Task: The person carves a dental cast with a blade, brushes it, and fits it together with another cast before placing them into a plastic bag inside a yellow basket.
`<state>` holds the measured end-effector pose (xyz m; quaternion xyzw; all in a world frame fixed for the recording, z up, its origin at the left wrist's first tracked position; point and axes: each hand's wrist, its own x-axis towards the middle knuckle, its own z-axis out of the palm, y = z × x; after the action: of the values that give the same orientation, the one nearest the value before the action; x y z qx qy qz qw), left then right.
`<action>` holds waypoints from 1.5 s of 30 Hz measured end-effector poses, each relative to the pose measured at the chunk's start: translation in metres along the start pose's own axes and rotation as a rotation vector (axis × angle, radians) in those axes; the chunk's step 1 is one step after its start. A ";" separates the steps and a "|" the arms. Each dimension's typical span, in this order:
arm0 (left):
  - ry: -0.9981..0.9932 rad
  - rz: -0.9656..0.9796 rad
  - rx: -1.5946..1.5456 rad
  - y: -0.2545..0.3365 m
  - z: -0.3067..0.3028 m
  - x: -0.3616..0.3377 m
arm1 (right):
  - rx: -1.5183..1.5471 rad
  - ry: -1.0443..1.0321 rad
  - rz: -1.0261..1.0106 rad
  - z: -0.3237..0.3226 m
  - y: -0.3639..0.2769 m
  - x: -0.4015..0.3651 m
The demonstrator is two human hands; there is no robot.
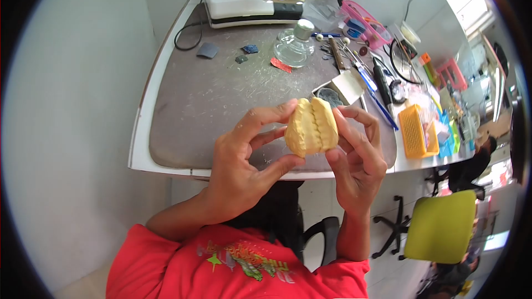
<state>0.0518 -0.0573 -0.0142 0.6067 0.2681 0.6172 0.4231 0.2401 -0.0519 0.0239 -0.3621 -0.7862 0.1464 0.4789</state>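
A pale yellow plaster dental model (303,128) is held up over the front part of the bench. Its two halves sit together, with the jagged tooth line running down between them. My left hand (235,160) grips the left half, thumb at the lower edge and fingertips at the upper edge. On the other side, my right hand (359,158) pinches the right half between thumb and fingers. Just behind the model lies an opened small white box (348,87) with a dark round thing (329,97) in it.
A glass spirit burner (293,51) stands mid-bench beside a red scrap (281,65), blue scrap (250,49) and grey square (207,50). A white machine (238,8) with a ribbed hose is behind. Tools, a black handpiece (381,83) and a yellow basket (411,133) lie right.
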 end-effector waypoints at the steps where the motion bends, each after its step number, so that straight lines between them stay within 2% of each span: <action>1: 0.021 -0.015 0.008 0.002 0.001 0.002 | 0.006 0.038 0.005 0.001 -0.004 0.001; 3: 0.012 -0.022 0.028 0.003 0.002 0.003 | -0.082 0.028 -0.006 0.002 -0.012 0.000; 5: 0.026 -0.105 -0.118 0.001 0.003 0.002 | -0.117 0.001 -0.012 0.000 -0.016 -0.002; 7: 0.004 -0.105 -0.156 0.008 0.005 0.007 | -0.056 0.006 -0.128 0.006 -0.019 -0.004; 9: -0.007 -0.108 -0.193 0.015 0.005 0.008 | -0.062 -0.012 -0.162 0.012 -0.018 -0.006; 11: -0.019 -0.184 -0.177 0.020 0.004 0.007 | -0.082 -0.027 -0.222 0.021 -0.015 -0.008; 14: -0.071 -0.087 -0.161 0.006 -0.002 0.006 | -0.075 -0.042 -0.216 0.021 -0.017 -0.008; 18: -0.059 -0.088 -0.141 0.017 -0.012 0.004 | -0.007 -0.066 -0.220 0.018 -0.020 -0.004; 20: -0.094 0.220 0.415 0.023 -0.023 0.006 | 0.023 -0.084 -0.214 0.017 -0.019 0.001; 21: -0.088 0.218 0.419 0.027 -0.026 0.009 | 0.023 -0.099 -0.232 0.017 -0.017 0.003; 23: -0.108 0.319 0.681 0.035 -0.031 0.014 | 0.036 -0.127 -0.238 0.017 -0.013 0.007; 27: -0.160 0.252 0.679 0.031 -0.036 0.021 | 0.154 -0.121 -0.184 0.017 -0.002 0.010; 30: -0.136 0.321 0.593 0.023 -0.034 0.028 | 0.272 0.115 -0.117 0.020 0.000 0.008; 31: -0.108 0.324 0.542 0.021 -0.033 0.029 | 0.276 0.115 -0.114 0.021 0.000 0.006; 34: -0.080 0.319 0.491 0.022 -0.028 0.033 | 0.520 0.201 0.110 0.024 -0.001 0.000; 37: -0.072 0.309 0.494 0.021 -0.026 0.034 | 0.535 0.263 0.114 0.028 0.001 -0.004; 41: -0.056 0.311 0.474 0.021 -0.027 0.033 | 0.503 0.247 0.094 0.027 -0.002 0.002; 45: -0.048 0.317 0.448 0.017 -0.026 0.032 | 0.442 0.265 -0.006 0.028 0.001 0.003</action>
<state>0.0256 -0.0340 0.0137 0.7341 0.2893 0.5865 0.1827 0.2158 -0.0458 0.0115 -0.2623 -0.6665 0.2647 0.6457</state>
